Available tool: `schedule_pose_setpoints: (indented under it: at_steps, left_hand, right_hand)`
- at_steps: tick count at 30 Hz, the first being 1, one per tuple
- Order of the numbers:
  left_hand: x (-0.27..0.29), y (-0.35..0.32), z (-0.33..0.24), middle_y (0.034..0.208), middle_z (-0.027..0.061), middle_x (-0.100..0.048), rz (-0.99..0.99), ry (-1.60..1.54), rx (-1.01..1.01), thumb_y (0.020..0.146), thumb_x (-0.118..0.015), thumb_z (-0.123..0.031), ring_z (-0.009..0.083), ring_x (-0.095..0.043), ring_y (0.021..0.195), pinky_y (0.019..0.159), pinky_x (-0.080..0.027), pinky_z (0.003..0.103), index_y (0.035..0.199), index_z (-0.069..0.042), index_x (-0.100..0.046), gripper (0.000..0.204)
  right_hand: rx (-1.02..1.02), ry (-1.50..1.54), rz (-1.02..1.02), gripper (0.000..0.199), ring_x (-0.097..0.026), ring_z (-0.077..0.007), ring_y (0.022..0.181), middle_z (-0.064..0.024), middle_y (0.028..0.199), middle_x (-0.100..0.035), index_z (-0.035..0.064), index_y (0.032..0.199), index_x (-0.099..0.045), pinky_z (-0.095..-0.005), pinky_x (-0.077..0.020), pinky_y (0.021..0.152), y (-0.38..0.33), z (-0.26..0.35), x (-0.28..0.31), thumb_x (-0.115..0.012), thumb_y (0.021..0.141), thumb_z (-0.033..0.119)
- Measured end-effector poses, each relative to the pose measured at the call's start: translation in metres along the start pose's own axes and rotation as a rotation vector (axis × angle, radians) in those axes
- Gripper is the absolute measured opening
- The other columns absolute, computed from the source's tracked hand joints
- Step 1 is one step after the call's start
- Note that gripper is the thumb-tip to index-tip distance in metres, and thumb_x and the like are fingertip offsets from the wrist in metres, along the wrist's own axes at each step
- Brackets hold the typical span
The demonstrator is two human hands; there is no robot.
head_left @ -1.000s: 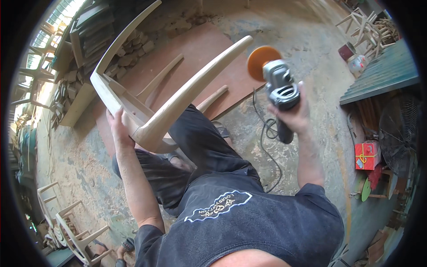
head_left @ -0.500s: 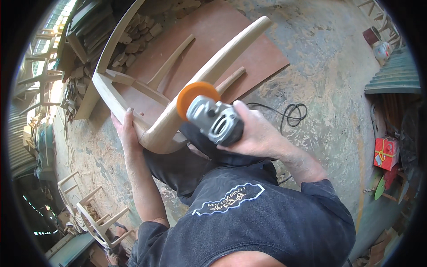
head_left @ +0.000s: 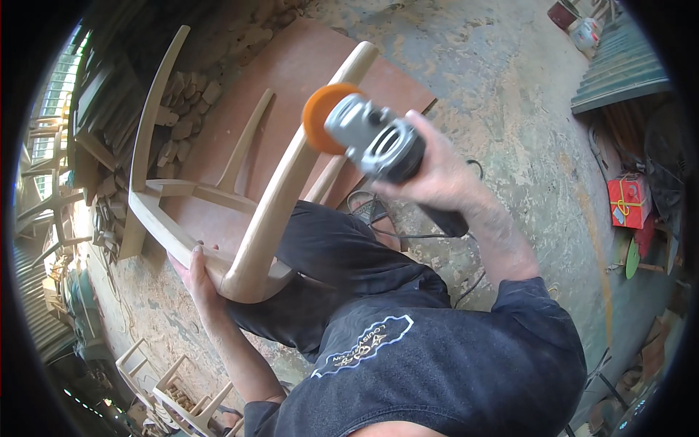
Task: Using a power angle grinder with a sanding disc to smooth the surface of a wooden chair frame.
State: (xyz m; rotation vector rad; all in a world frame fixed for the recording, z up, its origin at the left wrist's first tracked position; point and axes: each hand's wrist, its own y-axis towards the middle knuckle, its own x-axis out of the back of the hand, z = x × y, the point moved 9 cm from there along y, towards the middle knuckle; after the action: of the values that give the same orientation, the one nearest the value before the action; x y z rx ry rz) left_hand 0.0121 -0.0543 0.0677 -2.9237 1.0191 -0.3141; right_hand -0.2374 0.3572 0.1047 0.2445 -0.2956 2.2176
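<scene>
A pale wooden chair frame [head_left: 261, 237] leans tilted against my dark trousers, its legs pointing away from me. My left hand [head_left: 198, 280] is closed around its lower rail near the corner joint, thumb on top. In my right hand [head_left: 445, 171] is a grey and black angle grinder [head_left: 382, 142], gripped by its body. The grinder's orange disc [head_left: 318, 120] overlaps the upper part of the nearest leg; whether it touches the wood I cannot tell. The fingers under the grinder are partly hidden.
A reddish-brown board [head_left: 291, 80] lies under the frame on the stained concrete floor. Behind it are stacked wood offcuts [head_left: 191, 109]. A black cord [head_left: 473, 251] runs beside my right forearm. More chair frames [head_left: 164, 386] stand at lower left, and a red box [head_left: 628, 200] at right.
The grinder has moved along the leg towards its far end. The chair frame sits lower and further left in view, with my left hand still on it. A sandalled foot has come into sight.
</scene>
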Motion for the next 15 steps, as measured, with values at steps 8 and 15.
schedule_pose_setpoints:
  at_steps: [8,15]
  left_hand:
    - [-0.001,0.004,0.004,0.121,0.0184,-0.053,-0.04,0.019,0.034,0.091,-0.068,-0.019,0.0332,-0.064,0.103,0.091,-0.058,0.048,0.159,-0.009,-0.024,0.081]
    - [0.005,0.003,0.004,0.127,0.0184,-0.048,-0.039,-0.011,0.045,0.091,-0.064,-0.011,0.0298,-0.057,0.112,0.095,-0.057,0.05,0.161,-0.008,-0.019,0.082]
  right_hand:
    - [-0.054,0.18,-0.292,0.068,-0.069,-0.0184,0.095,-0.0081,0.109,-0.07,0.006,0.127,-0.056,-0.0369,-0.0612,0.084,0.027,-0.053,0.098,-0.094,0.073,0.023]
    - [0.181,-0.002,0.109,0.07,-0.074,-0.0315,0.101,-0.0147,0.108,-0.071,0.006,0.125,-0.049,-0.0445,-0.0613,0.089,-0.015,-0.003,-0.023,-0.092,0.073,0.024]
